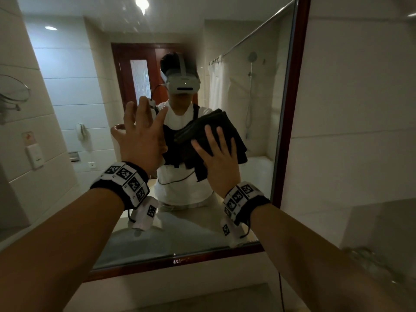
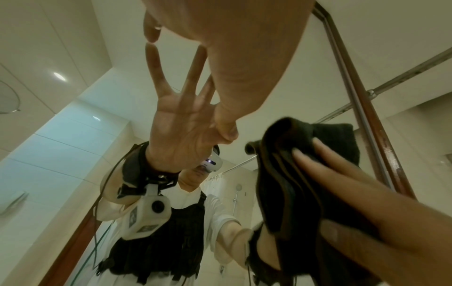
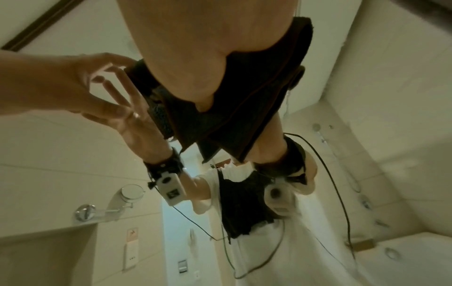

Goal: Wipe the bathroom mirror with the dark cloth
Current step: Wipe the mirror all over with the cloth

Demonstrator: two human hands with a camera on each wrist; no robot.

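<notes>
The bathroom mirror [image 1: 254,91] fills the wall ahead in a dark red frame. A folded dark cloth [image 1: 236,143] lies flat against the glass, right of centre. My right hand [image 1: 219,163] presses it there with straight, spread fingers; the right wrist view shows the palm [image 3: 195,48] on the cloth [image 3: 257,96]. My left hand [image 1: 141,136] is just left of the cloth, fingers spread, fingertips touching the glass. From the left wrist, that hand [image 2: 232,48] meets its own reflection beside the cloth [image 2: 281,174]. The glass reflects me.
The mirror's wooden frame [image 1: 290,109] runs down the right side and along the bottom. Pale tiled wall [image 1: 360,109] lies right of it. A round swivel mirror [image 1: 13,91] juts from the left wall. A pale counter [image 1: 202,296] sits below; blurred glassware [image 1: 371,262] stands lower right.
</notes>
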